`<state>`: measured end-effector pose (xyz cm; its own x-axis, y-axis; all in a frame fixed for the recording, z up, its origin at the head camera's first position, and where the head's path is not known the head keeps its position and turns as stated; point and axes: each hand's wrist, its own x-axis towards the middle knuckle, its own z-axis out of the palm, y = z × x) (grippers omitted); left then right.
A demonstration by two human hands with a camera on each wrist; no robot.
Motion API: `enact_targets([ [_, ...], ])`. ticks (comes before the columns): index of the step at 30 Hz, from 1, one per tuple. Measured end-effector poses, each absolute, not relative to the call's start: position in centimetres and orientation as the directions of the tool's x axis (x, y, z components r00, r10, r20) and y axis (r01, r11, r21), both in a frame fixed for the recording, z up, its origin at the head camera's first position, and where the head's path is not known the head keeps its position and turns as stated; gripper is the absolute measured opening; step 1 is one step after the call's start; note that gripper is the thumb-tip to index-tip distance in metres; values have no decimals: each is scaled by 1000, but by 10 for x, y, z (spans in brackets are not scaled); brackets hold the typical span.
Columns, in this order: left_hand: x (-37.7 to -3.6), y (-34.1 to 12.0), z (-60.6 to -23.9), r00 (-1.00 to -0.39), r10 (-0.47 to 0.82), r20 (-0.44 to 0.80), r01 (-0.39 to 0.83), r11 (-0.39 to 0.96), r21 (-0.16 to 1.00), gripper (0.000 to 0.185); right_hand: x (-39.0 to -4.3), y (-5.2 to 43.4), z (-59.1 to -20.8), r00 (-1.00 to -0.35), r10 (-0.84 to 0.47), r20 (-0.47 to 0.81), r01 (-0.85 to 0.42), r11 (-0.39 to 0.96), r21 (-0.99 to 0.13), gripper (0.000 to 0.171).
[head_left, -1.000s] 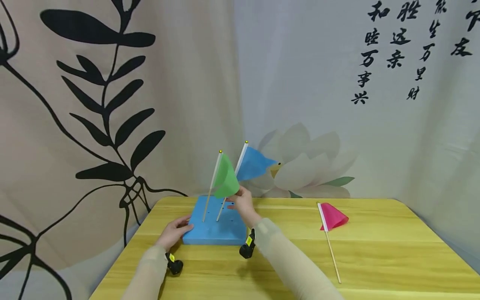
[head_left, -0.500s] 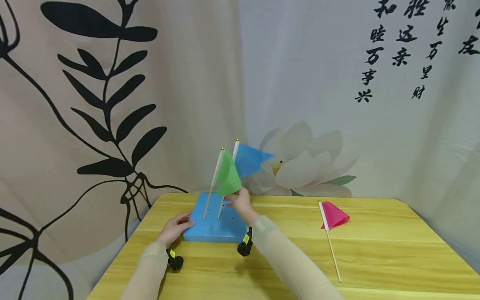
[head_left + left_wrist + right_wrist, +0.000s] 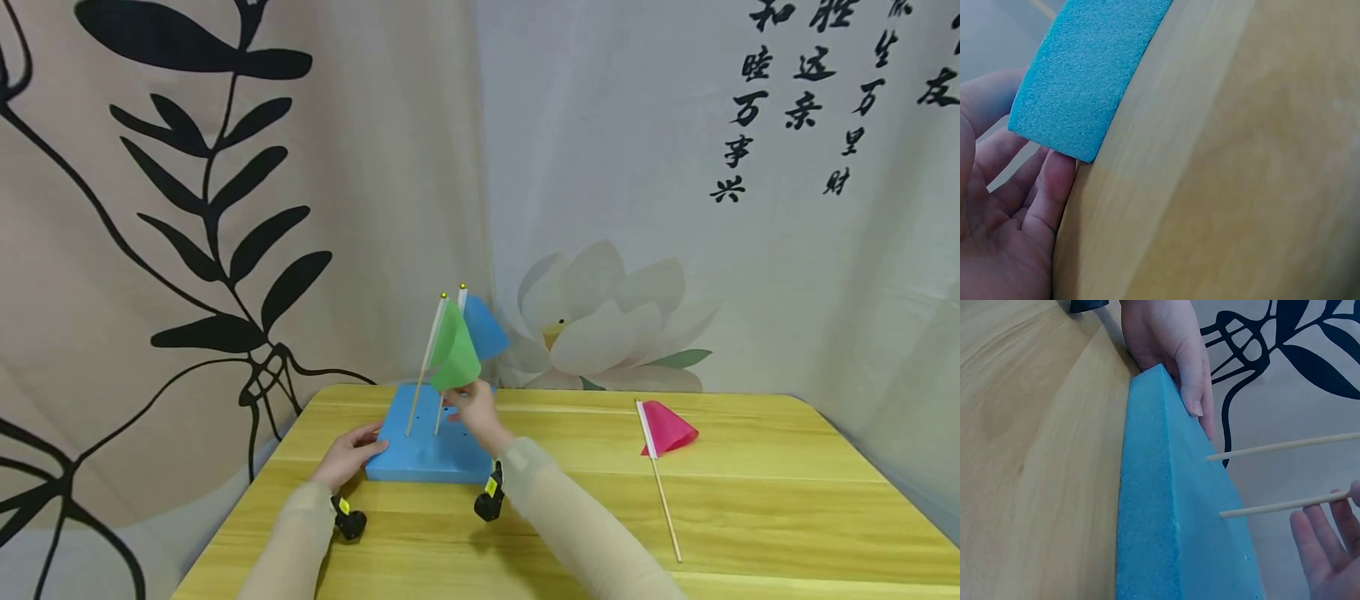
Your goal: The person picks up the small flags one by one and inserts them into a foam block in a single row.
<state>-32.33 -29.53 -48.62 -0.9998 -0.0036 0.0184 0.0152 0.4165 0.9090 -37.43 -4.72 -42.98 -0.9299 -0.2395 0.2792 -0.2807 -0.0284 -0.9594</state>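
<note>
A blue foam board [image 3: 450,462] lies on the table, with small holes in its top. My left hand [image 3: 352,454] rests against its left side; in the right wrist view the thumb touches the top face at the edge. A green flag [image 3: 453,346] stands in the board, leaning slightly right. Just right of it is a blue flag [image 3: 486,329], nearly upright and partly hidden behind the green cloth. My right hand [image 3: 476,412] pinches the blue flag's wooden stick [image 3: 1279,506] between thumb and fingertips, and the stick's lower end meets the board's top.
A pink flag [image 3: 670,429] lies on the wooden table [image 3: 772,500] to the right, its stick pointing toward the front. Behind the table hangs a curtain [image 3: 405,167] printed with dark leaves, characters and a pale flower. A black wrist camera [image 3: 489,497] sits at each wrist.
The blue flag's top has swung left, bringing the stick more upright and close to the green flag. Its cloth now shows narrower. My right hand shifted slightly left with it; my left hand stays put.
</note>
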Motion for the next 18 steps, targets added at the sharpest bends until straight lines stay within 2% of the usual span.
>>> enact_targets([
  [18,-323,-292,-485,-1000,-18,5,-3,412,911,60,-376,-43,-433,-938,-223,265,-266,-24,-964,17],
])
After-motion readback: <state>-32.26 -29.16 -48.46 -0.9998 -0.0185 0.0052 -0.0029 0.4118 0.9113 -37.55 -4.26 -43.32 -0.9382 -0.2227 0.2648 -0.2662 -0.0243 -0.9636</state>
